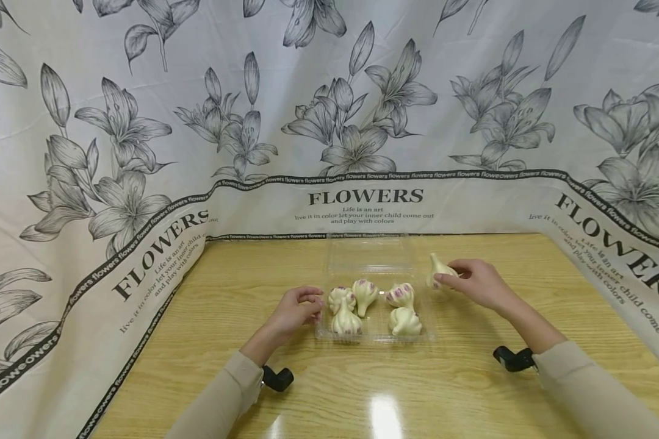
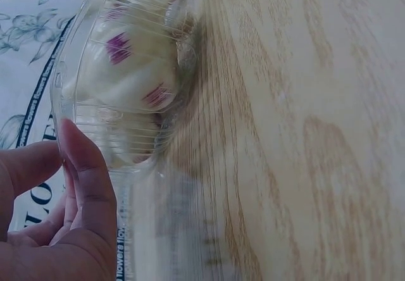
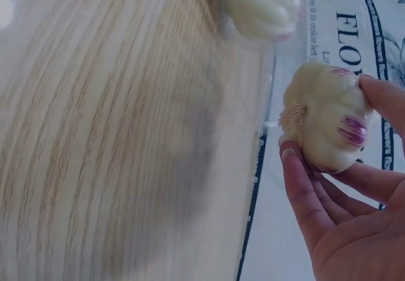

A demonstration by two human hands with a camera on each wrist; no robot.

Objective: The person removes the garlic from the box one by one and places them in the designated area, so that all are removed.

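My right hand [image 1: 482, 283] holds a garlic bulb [image 1: 437, 268] just right of a clear plastic clamshell box [image 1: 373, 334]. In the right wrist view, thumb and fingers grip the bulb [image 3: 326, 119] by its sides, its root end and purple streaks showing. My left hand [image 1: 295, 310] is at the box's left side, pinching the rim [image 2: 63, 97] between thumb and fingertips. Inside the box lie three bulbs on the left, one being the upper garlic bulb [image 1: 365, 294], and two on the right, the nearer being a paler garlic bulb [image 1: 405, 322].
The box's clear lid [image 1: 369, 253] stands folded back behind it. Everything is on a wood-grain table [image 1: 241, 268]. A white cloth [image 1: 362, 213] printed with flowers hangs around its back and sides. Each wrist carries a black mount, such as the right mount [image 1: 513, 358].
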